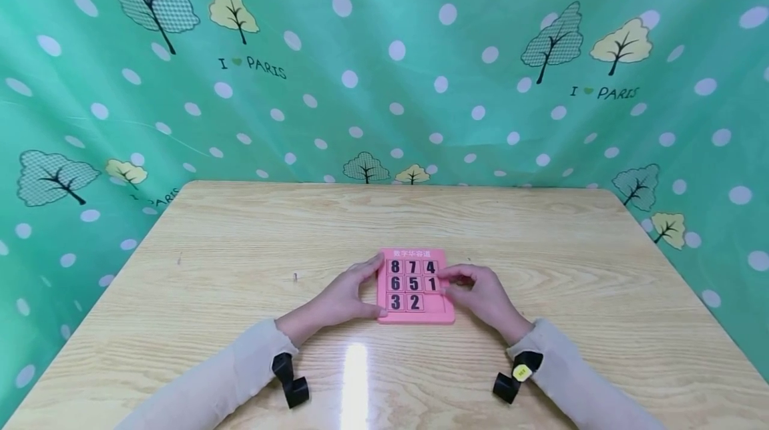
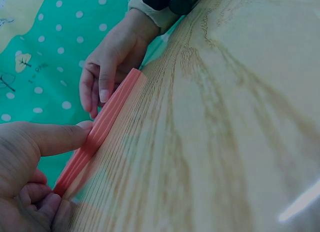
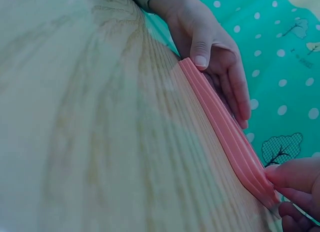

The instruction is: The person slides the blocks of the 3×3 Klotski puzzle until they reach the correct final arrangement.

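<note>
from the head view, the pink number puzzle point(image 1: 420, 319) lies on the wooden table point(image 1: 252, 236), between my hands. my left hand point(image 1: 342, 295) is spread wide and holds it along the left side, thumb at the near corner, fingertips by the far one. my right hand point(image 1: 483, 293) is narrow, fingers bent, thumb and index tips close together at the right rim beside the 1 tile point(image 1: 432, 284); whether they pinch or just touch, i cannot tell. i take this as sliding the tiles about: the gap is bottom right, so the next move seems to call for pushing the 1 down or the 2 tile point(image 1: 414, 302) across, with the puzzle held steady. my right thumb could crowd that gap. a glare streak point(image 1: 355, 383) sits nearer me, and a dotted green curtain point(image 1: 384, 23) hangs behind.

from the left wrist, i see my left thumb on the puzzle's edge, the numbers hidden at this low angle.

from the right wrist, the puzzle's near side shows, my right fingertips at its end; the numbers are hidden here too.
</note>
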### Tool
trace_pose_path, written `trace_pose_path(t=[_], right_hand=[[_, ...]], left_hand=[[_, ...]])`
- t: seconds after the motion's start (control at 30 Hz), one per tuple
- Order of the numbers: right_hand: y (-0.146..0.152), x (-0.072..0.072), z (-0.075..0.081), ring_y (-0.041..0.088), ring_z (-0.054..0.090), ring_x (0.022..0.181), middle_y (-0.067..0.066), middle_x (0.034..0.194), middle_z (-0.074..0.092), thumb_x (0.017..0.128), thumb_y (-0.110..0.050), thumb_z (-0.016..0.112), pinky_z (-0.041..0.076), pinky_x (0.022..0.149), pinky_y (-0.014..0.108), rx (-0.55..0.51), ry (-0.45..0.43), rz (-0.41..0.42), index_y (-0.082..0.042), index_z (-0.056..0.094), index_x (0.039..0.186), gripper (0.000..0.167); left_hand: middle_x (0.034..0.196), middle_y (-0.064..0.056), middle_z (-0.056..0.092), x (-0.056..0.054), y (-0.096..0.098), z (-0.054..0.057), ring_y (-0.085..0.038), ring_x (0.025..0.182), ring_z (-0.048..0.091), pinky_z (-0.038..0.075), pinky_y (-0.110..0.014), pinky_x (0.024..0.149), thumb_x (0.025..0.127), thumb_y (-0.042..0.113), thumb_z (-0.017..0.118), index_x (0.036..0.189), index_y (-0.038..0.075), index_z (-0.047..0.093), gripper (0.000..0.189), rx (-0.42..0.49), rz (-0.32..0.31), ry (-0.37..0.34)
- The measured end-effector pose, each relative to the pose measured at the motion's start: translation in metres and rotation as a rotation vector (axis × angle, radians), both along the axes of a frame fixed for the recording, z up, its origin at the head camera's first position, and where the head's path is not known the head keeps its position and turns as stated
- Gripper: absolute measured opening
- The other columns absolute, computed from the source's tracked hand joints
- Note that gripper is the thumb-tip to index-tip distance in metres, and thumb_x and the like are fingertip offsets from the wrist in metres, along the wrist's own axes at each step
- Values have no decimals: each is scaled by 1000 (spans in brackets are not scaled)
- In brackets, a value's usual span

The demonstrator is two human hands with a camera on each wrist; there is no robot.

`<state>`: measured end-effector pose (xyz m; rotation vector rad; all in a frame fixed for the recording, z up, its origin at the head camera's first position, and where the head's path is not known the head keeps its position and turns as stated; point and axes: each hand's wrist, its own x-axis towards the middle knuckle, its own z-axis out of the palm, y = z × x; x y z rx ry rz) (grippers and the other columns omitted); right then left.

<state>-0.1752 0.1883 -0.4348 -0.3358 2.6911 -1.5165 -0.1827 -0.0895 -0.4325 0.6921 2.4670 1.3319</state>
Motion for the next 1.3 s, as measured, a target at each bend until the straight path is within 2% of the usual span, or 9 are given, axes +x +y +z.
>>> trace_pose_path(t=[0.53,0.9,1.17,1.3], right_hand=[[4,0,1,19,60,96,4,107,69,78,-7,74,49,80,25,6,-1,23,-12,73,102,24],[7,-2,0,19,60,97,3,106,69,78,-11,75,49,82,26,17,-12,62,-12,72,102,25],[7,0,-1,22,59,104,4,110,68,78,-14,76,48,89,35,12,-18,57,-11,71,106,28],[7,-1,-2,21,59,104,3,110,68,78,-13,75,48,89,35,14,-27,55,-13,71,105,27]], left_hand=[[155,-7,23,-1,1,0,-28,141,23,18,-46,115,69,19,82,148,5,25,98,-2,-4,10],[155,-4,21,-1,1,1,-24,141,22,18,-42,115,70,20,82,149,7,24,99,-24,2,0],[155,-4,20,-1,0,1,-23,141,21,17,-41,116,70,19,81,149,7,23,99,-12,-9,-2],[155,-4,20,-1,1,0,-23,142,20,17,-42,116,70,19,81,149,7,23,99,-7,-12,-5]])
